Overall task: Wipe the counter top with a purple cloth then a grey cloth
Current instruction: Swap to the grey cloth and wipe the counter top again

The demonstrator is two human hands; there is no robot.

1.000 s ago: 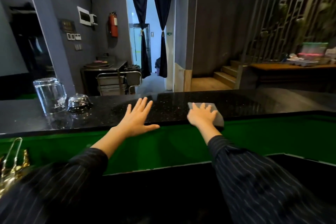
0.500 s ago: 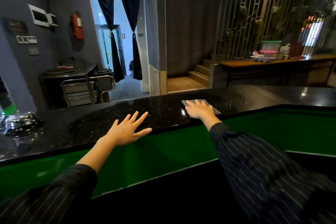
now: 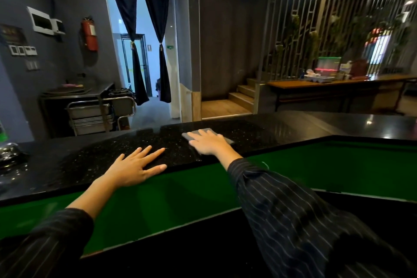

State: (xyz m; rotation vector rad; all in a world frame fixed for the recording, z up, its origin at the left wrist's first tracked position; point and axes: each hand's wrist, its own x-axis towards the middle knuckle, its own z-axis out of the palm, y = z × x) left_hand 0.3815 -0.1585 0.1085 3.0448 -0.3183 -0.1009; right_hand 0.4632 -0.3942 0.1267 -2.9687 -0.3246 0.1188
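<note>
R hand (image 3: 209, 144) lay flat, fingers straight, pressing grey cloth (image 3: 204, 131) under its palm onto table (image 3: 259, 133), prob. for wiping pressure. L hand (image 3: 133, 168), empty & spread, braced beside it, likely for balance.

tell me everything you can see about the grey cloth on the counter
The grey cloth is a small, flat, roughly rectangular piece of plain pale grey fabric. It lies on the black speckled counter top. The right hand presses down on it with straight, spread fingers and covers most of it, so only its left corner, far edge and right end show. Nothing else touches it. Its texture is too blurred to tell.
</note>
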